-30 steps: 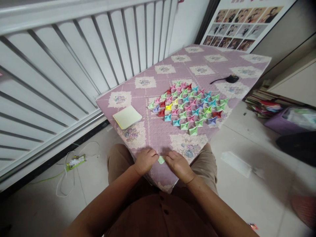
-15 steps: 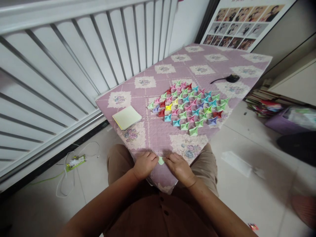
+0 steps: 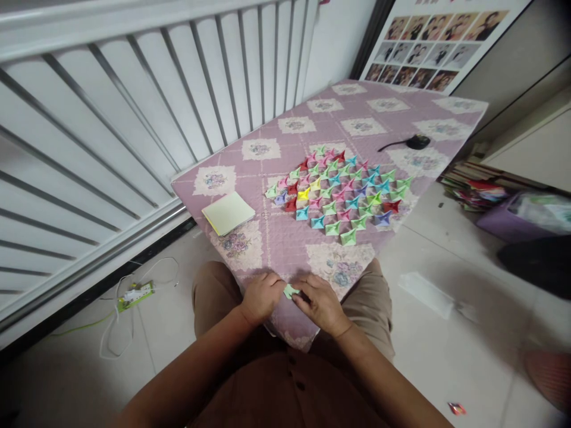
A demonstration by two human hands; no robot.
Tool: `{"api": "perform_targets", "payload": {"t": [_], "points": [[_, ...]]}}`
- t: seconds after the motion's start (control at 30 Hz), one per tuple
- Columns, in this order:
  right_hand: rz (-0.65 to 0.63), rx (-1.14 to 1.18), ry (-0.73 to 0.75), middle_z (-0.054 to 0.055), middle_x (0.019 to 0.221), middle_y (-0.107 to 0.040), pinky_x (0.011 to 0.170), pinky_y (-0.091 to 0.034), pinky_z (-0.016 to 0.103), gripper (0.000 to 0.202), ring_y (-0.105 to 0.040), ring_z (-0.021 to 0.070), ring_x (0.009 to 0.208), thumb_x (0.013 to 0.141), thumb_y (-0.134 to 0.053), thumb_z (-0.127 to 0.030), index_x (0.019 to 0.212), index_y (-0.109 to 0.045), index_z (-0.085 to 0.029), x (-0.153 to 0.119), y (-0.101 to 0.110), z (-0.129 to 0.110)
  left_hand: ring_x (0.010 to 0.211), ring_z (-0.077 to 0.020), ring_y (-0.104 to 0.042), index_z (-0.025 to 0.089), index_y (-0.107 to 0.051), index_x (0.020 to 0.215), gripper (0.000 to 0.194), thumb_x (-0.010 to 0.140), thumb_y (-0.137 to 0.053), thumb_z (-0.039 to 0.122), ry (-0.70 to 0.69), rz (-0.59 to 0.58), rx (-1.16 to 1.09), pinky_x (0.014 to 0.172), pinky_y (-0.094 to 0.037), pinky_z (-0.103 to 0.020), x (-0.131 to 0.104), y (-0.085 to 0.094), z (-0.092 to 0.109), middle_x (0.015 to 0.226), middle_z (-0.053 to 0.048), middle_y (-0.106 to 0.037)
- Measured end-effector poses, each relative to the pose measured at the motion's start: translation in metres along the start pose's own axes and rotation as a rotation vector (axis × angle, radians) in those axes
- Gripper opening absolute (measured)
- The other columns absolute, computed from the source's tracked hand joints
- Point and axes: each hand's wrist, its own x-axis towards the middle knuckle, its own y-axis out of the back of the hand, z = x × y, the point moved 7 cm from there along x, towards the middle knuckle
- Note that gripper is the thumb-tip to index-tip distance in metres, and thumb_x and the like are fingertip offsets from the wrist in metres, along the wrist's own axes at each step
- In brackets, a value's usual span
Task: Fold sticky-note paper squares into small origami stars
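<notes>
A small folded piece of light green paper [image 3: 291, 291] lies at the near corner of the table, between my two hands. My left hand [image 3: 262, 296] has its fingers closed on the paper's left edge. From the right, my right hand [image 3: 319, 301] pinches the paper's other edge between thumb and fingers. Beyond them, several folded paper pieces [image 3: 329, 208] in green, pink, red, blue and yellow stand in slanting rows. A stack of square pale paper sheets [image 3: 228, 213] rests near the table's left edge.
A flower-patterned pink cloth covers the table [image 3: 285, 238]. A black object with a cord [image 3: 418, 142] lies toward the back right. White railings [image 3: 178, 95] run along the left side. A power strip [image 3: 135, 295] sits on the floor.
My right thumb has come out from the other fingers and now presses at the green paper. The paper's outline looks more uneven than before. My left hand has barely moved.
</notes>
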Motion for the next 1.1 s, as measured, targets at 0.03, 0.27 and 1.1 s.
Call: {"api": "perform_targets", "payload": {"t": [0.03,0.27,1.1], "points": [[0.002,-0.001,0.002,0.006,0.092,-0.064,0.075,-0.045,0.034,0.017,-0.057,0.0195,0.084,0.084,-0.06,-0.028,0.098,-0.064,-0.021,0.0,0.0,-0.001,0.087,-0.0183,-0.052,0.024,-0.064,0.102,0.019,0.093,-0.048,0.026,-0.007,-0.006,-0.012,0.077,-0.045,-0.03,0.001,0.0,0.0,0.098,-0.003,-0.061],[-0.006,-0.029,-0.048,0.005,0.089,-0.063,0.076,-0.044,0.032,0.012,-0.056,0.0187,0.084,0.085,-0.058,-0.025,0.095,-0.064,-0.022,0.002,-0.003,-0.001,0.091,-0.0185,-0.053,0.022,-0.065,0.1,0.021,0.094,-0.046,0.028,-0.019,-0.015,-0.106,0.081,-0.045,-0.031,0.004,0.004,-0.002,0.098,-0.004,-0.06],[0.02,-0.321,0.127,0.004,0.075,-0.057,0.07,-0.039,0.031,0.019,-0.047,0.0176,0.074,0.093,-0.049,-0.023,0.096,-0.067,-0.02,-0.002,-0.012,-0.014,0.082,-0.017,-0.054,0.021,-0.06,0.092,0.017,0.093,-0.043,0.024,0.031,-0.206,0.05,0.071,-0.044,-0.028,0.014,0.0,-0.006,0.095,-0.003,-0.056]]}}
